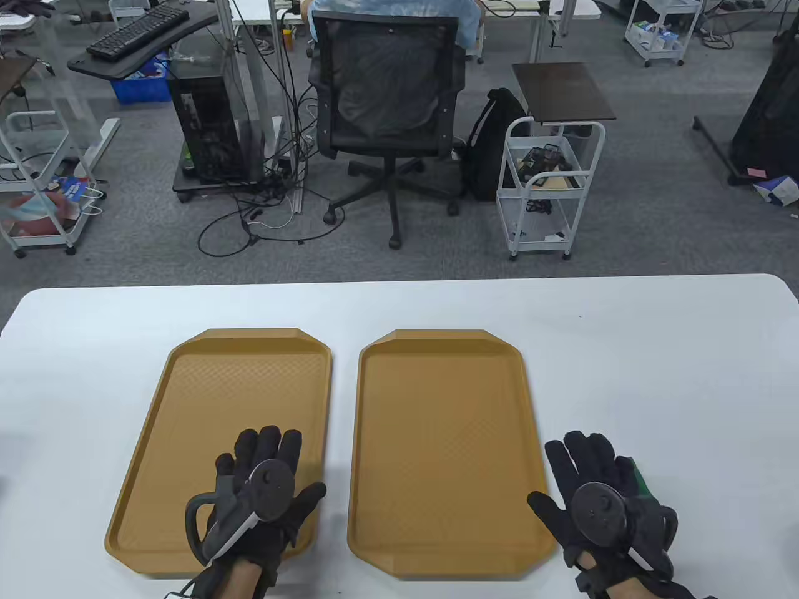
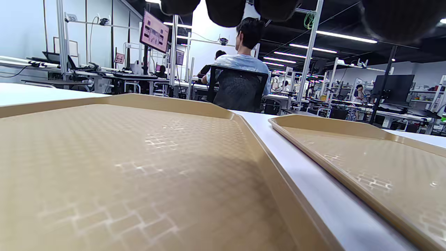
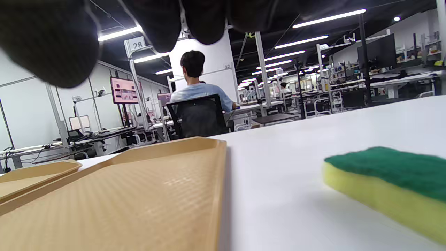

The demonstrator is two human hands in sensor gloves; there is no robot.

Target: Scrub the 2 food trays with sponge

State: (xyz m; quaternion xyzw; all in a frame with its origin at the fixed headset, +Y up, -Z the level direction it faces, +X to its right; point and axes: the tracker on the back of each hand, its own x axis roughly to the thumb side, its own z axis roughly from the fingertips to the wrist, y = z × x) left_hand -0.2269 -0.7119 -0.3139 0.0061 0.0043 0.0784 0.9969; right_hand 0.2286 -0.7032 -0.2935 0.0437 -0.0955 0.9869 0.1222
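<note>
Two tan food trays lie side by side on the white table: the left tray and the right tray. My left hand hovers over the left tray's near end, fingers spread and straight, holding nothing. My right hand is to the right of the right tray, fingers extended, over the table. A yellow sponge with a green top lies on the table under the right hand's outer side; only a green sliver of the sponge shows in the table view. The hand is not gripping it.
The white table stretches to the right and behind the trays. Beyond its far edge stand an office chair with a seated person, a white cart and a computer tower.
</note>
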